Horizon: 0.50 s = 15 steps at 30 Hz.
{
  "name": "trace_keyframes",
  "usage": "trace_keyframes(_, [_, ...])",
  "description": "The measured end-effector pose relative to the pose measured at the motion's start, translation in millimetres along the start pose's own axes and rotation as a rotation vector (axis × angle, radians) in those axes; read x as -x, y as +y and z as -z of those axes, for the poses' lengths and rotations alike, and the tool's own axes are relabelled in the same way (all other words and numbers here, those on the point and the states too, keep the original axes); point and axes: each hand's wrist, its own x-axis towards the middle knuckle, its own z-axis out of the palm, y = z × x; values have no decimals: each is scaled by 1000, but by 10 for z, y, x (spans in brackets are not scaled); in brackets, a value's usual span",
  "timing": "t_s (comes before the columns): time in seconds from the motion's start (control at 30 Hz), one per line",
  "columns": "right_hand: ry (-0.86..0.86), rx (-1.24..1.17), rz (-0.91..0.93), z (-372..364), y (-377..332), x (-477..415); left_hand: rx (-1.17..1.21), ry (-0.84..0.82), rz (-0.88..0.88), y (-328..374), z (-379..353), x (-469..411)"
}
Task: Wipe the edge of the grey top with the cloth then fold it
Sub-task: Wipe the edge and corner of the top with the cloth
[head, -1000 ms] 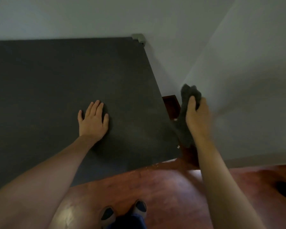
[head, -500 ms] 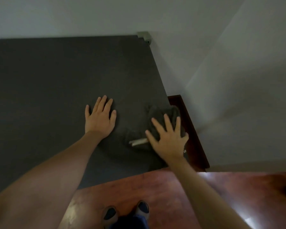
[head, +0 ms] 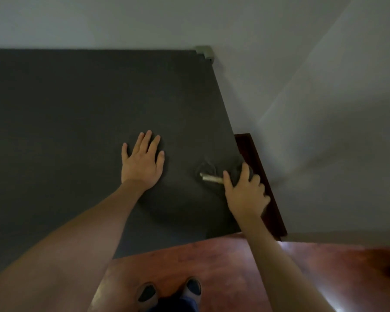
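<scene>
The dark grey top (head: 77, 120) fills the left and middle of the head view. A crumpled dark grey cloth (head: 208, 168) with a pale label lies on it near the right edge. My right hand (head: 244, 192) rests on the cloth's right part, fingers curled into the fabric at the top's right edge. My left hand (head: 142, 162) lies flat on the top, palm down, fingers apart, a hand's width left of the cloth and holding nothing.
White walls stand behind and to the right. A narrow gap with a dark red-brown strip (head: 261, 183) runs between the top's right edge and the wall. Red-brown floor (head: 212, 262) and my shoes (head: 169, 291) are below. A small grey corner piece (head: 204, 51) sits at the far right corner.
My right hand brought the cloth from the air beside the right edge down onto the top, pressed it flat, then curled its fingers into it. The left hand stayed flat.
</scene>
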Motion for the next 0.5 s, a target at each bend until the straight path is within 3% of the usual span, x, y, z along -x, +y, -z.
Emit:
trace_keyframes(0.1, [-62,-39,42,-27,-367,-485,-2,-14,1,-11,1,2])
trace_keyframes(0.2, [-45,-6,139,-112,-419,-383,10,-7,0,-18,6,5])
trace_keyframes(0.3, [29,1,466,-150,-163,139,25,-6,-8,-29,18,8])
trace_keyframes(0.37, [-23,34,665,-122,24,302,22,-26,-34,-66,34,0])
trace_keyframes(0.43, [-61,35,686,-83,69,41,17,-31,-32,-148,43,16])
trace_keyframes(0.5, [-49,6,599,-102,-115,-422,35,5,87,-330,66,41])
